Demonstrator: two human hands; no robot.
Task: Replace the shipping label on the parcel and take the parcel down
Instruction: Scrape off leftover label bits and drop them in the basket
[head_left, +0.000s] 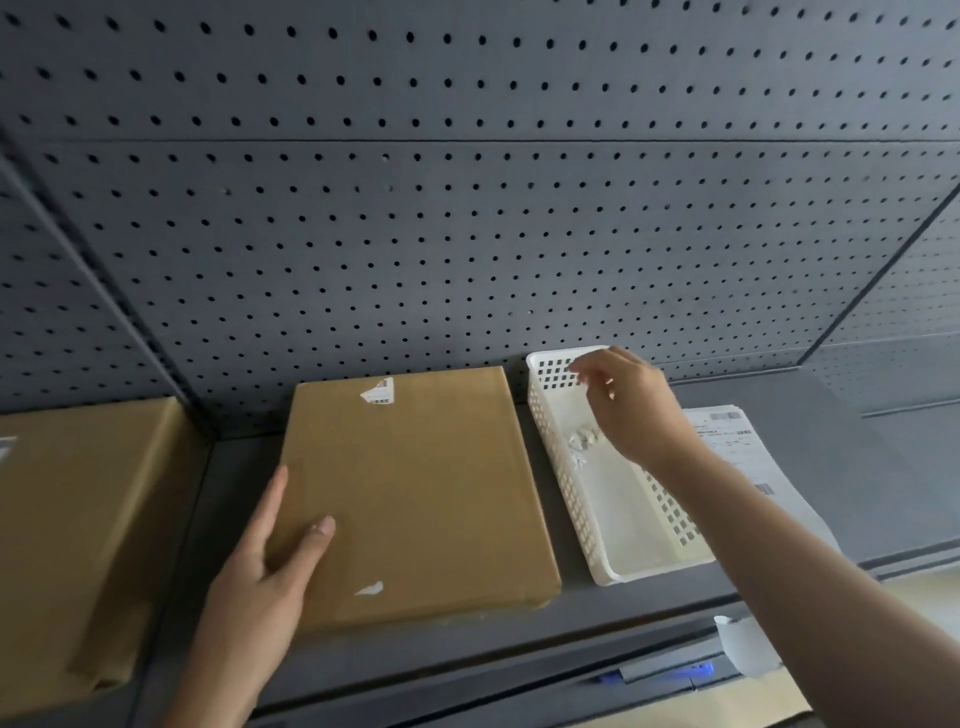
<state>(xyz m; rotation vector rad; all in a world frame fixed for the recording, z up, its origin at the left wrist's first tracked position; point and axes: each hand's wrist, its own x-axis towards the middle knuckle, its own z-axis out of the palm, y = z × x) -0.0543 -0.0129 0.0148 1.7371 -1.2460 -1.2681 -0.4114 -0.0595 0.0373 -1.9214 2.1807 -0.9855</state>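
Nearest, the left hand (270, 551) braces the parcel (421, 499) at its near-left edge, fingers straight, thumb flat on top. The parcel lies flat on the shelf (467, 642), long axis running away, with a label scrap (378, 392) at its far end. The right hand (628, 405) droops over the basket (623, 569); whether it pinches anything, I cannot tell. The fresh labels (737, 447) lie just right of it.

The left hand (270, 551) rests on the parcel (426, 493), the right hand (634, 410) hovers over the white basket (571, 499).
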